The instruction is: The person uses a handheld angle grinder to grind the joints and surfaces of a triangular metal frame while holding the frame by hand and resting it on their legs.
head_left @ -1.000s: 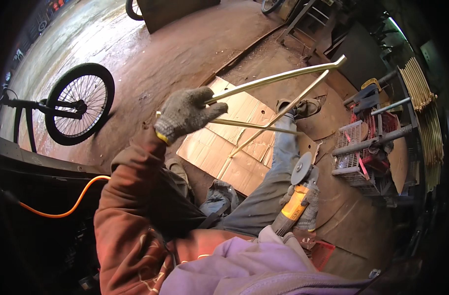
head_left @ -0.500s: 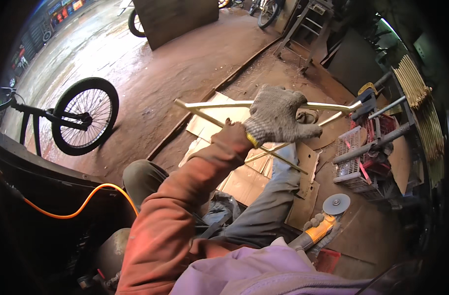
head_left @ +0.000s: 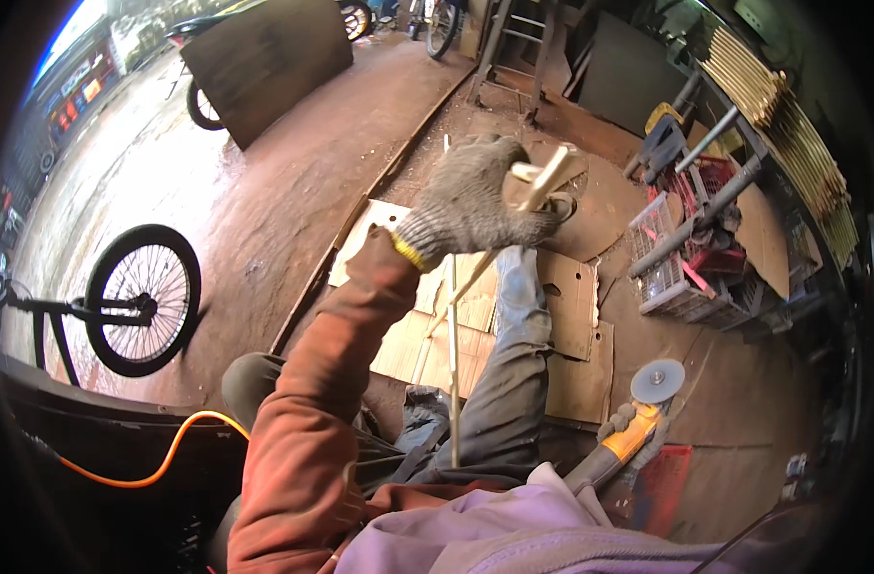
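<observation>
My left hand [head_left: 470, 196], in a grey knitted glove with a yellow cuff, is closed around a frame of thin brass-coloured metal bars [head_left: 453, 335]. One end of the frame tilts up beside my thumb, and other bars hang down over my legs; the glove hides the gripped part. At the lower right, my right hand [head_left: 617, 422], also gloved, grips a yellow angle grinder [head_left: 630, 437]. Its pale round disc [head_left: 658, 381] faces up, apart from the frame. Whether the disc is spinning I cannot tell.
Flattened cardboard [head_left: 571, 297] lies beneath my legs. To the right stand a grey plastic crate [head_left: 666, 258] and a rack with stacked brass-coloured bars [head_left: 743, 77]. A red tray [head_left: 662, 488] lies near the grinder. An orange cable [head_left: 169, 459] and a bicycle wheel [head_left: 142, 301] are at left.
My left hand has turned the frame from lying crosswise to a steeper, more end-on angle. My right hand still holds the grinder low at the right. The whole view has shifted.
</observation>
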Demonstrator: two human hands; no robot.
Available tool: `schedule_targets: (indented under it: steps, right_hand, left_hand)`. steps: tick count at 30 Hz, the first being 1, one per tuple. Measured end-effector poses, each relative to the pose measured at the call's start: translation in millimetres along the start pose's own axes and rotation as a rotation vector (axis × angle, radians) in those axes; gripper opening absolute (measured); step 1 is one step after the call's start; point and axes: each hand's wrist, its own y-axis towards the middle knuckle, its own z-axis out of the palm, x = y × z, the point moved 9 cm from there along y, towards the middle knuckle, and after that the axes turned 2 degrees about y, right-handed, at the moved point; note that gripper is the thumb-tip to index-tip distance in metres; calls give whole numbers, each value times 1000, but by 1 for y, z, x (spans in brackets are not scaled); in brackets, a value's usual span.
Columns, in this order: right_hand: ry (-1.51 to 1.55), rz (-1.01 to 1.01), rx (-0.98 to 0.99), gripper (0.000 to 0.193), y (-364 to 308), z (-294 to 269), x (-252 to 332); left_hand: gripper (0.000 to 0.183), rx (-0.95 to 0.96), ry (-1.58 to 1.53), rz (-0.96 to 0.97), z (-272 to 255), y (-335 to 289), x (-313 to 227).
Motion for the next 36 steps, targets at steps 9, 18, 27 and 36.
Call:
schedule_targets:
  steps: [9,18,27,36]
  right_hand:
    - [23,158,176,73,39,26,-67]
    - [117,263,162,69,52,66,-127]
    - [212,358,266,63,49,68,-138]
    - [193,292,269,67,47,75,-128]
  left_hand:
    - [48,-74,-339,-425,-92,-48,104]
    - [95,340,-1554,-427,-98,-106,103]
    - [46,8,-1275,-542,-106,-125,149]
    - [31,-8,-1150,-312,-148,-74,31]
